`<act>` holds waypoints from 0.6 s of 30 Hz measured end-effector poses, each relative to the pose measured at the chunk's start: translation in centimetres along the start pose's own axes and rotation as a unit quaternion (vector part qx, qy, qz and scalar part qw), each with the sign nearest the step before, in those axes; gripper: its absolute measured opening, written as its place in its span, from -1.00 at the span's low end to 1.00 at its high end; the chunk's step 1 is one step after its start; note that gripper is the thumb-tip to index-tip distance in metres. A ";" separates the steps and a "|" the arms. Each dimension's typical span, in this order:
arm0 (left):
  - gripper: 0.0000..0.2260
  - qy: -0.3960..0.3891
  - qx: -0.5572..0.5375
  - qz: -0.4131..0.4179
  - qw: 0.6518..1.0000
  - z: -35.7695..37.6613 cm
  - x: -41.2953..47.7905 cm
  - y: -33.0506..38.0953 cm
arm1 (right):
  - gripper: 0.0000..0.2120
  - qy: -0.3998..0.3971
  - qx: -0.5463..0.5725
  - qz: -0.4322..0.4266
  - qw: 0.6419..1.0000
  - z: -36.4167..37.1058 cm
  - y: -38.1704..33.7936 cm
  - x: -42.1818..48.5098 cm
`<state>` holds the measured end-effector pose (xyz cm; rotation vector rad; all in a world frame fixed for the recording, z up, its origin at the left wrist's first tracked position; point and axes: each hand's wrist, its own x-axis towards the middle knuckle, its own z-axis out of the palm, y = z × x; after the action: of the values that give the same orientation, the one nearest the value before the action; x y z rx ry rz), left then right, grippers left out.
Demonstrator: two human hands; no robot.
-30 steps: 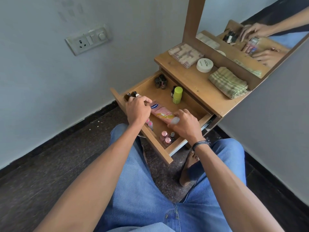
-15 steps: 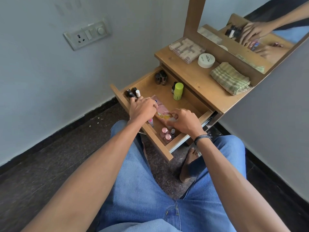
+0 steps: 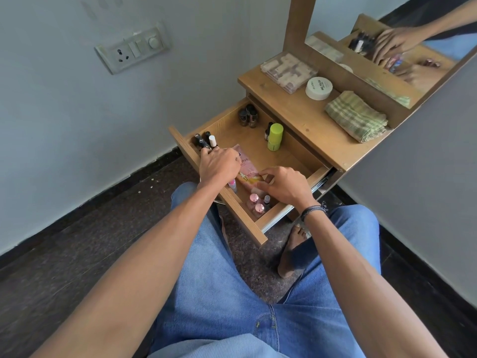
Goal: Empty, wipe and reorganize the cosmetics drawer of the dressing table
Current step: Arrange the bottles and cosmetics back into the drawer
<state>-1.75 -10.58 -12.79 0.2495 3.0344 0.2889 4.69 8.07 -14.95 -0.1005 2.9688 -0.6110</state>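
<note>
**Both hands close in on the tube, which has not left the drawer**

The left hand (image 3: pixel 219 166) is knuckles-up with its fingers curled. It has slid over the far end of the pink tube (image 3: pixel 247 174), and one fingertip reaches the dark bottles (image 3: pixel 201 140) in the drawer's front-left corner. I cannot tell whether it grips anything. The right hand (image 3: pixel 284 188) has hunched up since a second ago and now pinches the tube's near end between finger and thumb.

The tube lies flat on the floor of the drawer (image 3: pixel 258 228), just behind the front edge. More of it is covered than a second ago, but it has not been lifted.

Its long axis runs alongside the front panel. One end points at the dark-bottle corner and the other at the pink-capped bottles (image 3: pixel 255 202) in the front-right corner.

With the bottles grouped in the corners, this looks to me like arranging, not emptying.
</note>
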 end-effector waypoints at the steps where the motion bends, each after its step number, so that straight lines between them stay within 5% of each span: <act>1: -0.76 -0.001 -0.001 -0.001 1.000 0.0 0.0 0.0 | -0.63 -0.001 0.002 0.001 1.000 0.0 0.0 0.0; 18: -0.72 0.000 0.001 -0.021 1.000 -0.5 -0.2 0.3 | -0.63 0.001 0.000 -0.018 1.000 -0.3 -0.2 -0.5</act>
<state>-1.52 -10.43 -12.21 0.1843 3.0360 0.2834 5.14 8.07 -14.59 -0.1547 2.9758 -0.6151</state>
